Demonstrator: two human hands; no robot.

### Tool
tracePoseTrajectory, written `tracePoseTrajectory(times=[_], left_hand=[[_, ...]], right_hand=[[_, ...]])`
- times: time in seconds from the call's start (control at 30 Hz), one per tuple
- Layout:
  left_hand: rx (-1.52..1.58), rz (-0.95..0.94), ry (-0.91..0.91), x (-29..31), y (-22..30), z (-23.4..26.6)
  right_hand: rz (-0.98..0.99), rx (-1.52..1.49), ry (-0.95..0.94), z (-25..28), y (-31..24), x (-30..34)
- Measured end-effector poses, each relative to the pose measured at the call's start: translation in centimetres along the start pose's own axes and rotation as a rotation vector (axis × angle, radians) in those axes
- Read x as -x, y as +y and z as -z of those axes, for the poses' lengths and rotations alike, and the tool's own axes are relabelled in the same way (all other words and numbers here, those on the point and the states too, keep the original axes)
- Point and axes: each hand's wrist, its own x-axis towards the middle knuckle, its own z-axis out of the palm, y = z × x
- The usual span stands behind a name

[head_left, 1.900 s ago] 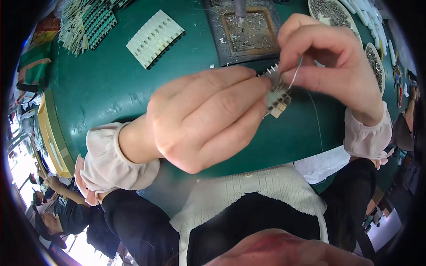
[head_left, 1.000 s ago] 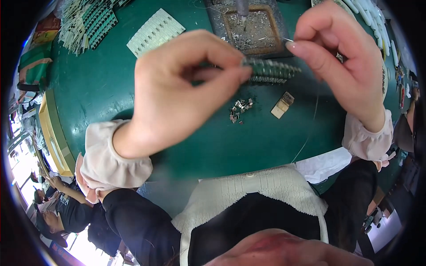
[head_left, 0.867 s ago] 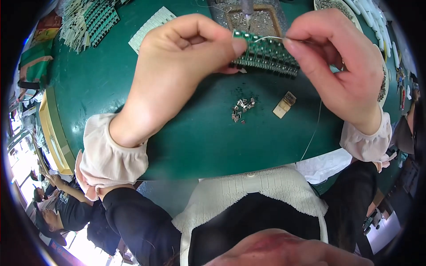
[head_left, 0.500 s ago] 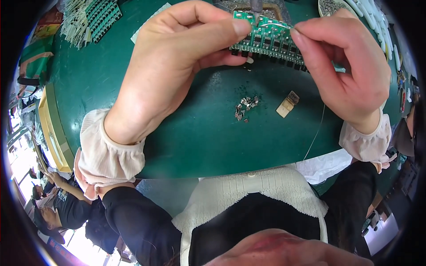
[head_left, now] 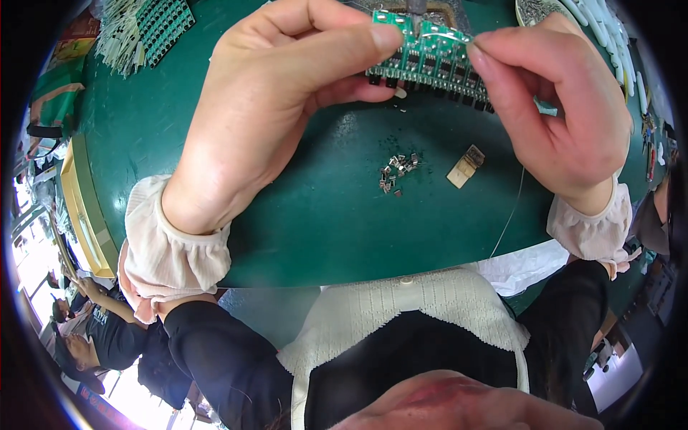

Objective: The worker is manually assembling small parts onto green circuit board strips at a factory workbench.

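My left hand (head_left: pixel 265 93) grips the left end of a green circuit board panel (head_left: pixel 430 66), thumb on top and fingers beneath. Rows of small dark chips cover the panel, and black parts jut from its near edge. In the pinch of my right hand (head_left: pixel 570 107) is a thin silvery solder wire (head_left: pixel 441 35), lying along the panel's upper part. More of the wire trails from below that hand to the table's near edge. A grey soldering iron tip (head_left: pixel 416 10) comes down at the top edge onto the board; the rest of the iron is out of view.
Small metal pieces (head_left: pixel 396 172) lie on the green table (head_left: pixel 315 236), beside a small tan block (head_left: pixel 466 167). More boards with pale wires (head_left: pixel 165 29) sit far left, a yellow tray (head_left: pixel 84 208) at left. White tubes (head_left: pixel 600 32) and a dish of small parts (head_left: pixel 534 10) are far right.
My left hand and the circuit board have shifted slightly to the left and away from me. The right hand keeps its pinch on the solder wire almost in place.
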Motion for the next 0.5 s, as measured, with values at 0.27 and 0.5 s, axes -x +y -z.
tracePoseTrajectory(times=[0.27,0.5], left_hand=[[-0.128,0.101,0.000,0.9,0.0,-1.3],[-0.822,-0.548,-0.270,1.4,-0.2,-1.8]], right_hand=[[-0.784,0.105,-0.123,2.6,1.5,-2.3],[-0.735,0.522,-0.332,4.1,6.6,-0.3]])
